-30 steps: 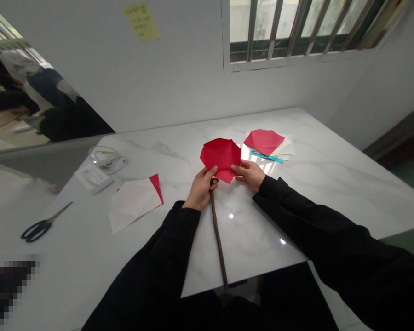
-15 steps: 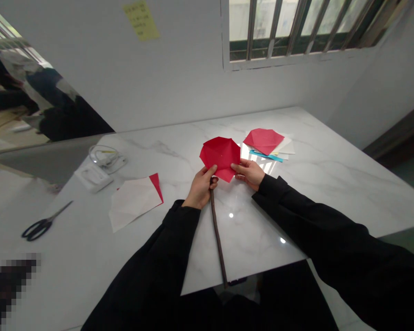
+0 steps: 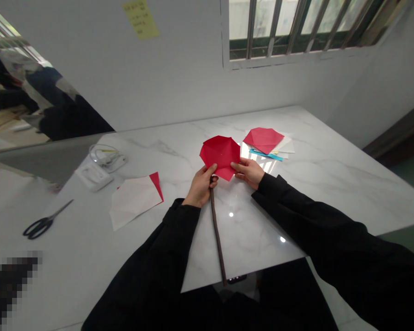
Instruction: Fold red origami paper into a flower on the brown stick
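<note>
A creased, many-sided piece of red paper (image 3: 221,151) is held up over the table between both hands. My left hand (image 3: 200,186) pinches its lower left edge with the thumb on top. That same hand grips the upper end of a thin brown stick (image 3: 216,230), which slants down past the table's front edge. On the paper's lower right edge, my right hand (image 3: 250,173) pinches with thumb and fingers. Whether the stick touches the paper behind the left thumb is hidden.
Left on the white marbled table (image 3: 331,193) lie a white sheet with red paper (image 3: 136,200), black-handled scissors (image 3: 43,225) and a white box with a cable (image 3: 94,177). A stack of coloured papers (image 3: 265,140) lies at the back right. A yellow note (image 3: 141,19) hangs on the wall.
</note>
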The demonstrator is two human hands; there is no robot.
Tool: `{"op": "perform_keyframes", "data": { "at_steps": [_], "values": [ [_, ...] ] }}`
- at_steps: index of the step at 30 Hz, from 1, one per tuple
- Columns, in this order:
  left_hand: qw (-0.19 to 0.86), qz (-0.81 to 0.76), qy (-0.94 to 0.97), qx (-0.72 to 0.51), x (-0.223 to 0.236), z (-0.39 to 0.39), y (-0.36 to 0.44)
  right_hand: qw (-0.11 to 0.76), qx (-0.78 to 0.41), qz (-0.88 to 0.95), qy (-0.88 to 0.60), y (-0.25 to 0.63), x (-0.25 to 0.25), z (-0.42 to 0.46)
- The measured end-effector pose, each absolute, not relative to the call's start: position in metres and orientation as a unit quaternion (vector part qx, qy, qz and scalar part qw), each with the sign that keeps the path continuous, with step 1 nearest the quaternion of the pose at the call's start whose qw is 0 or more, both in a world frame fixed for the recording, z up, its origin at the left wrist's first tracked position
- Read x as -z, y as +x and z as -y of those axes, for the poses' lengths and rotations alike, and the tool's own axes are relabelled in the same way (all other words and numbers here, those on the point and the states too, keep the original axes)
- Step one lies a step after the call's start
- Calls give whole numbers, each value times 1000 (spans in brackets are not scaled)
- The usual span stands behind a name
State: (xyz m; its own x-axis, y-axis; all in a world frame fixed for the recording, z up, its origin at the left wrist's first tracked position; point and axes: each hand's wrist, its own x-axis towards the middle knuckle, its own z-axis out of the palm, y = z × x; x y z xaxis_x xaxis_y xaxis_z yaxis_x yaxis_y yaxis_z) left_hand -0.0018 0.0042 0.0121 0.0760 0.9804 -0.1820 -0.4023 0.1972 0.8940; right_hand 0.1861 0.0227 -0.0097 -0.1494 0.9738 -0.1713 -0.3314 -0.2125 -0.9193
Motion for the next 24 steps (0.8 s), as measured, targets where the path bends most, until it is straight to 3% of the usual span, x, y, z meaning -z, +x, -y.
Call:
{"op": "perform_keyframes", "data": {
  "at_steps": [24],
  "values": [
    [658, -432, 291, -544, -15, -6, 1, 500, -666, 322, -450, 183, 2, -25]
  ]
}}
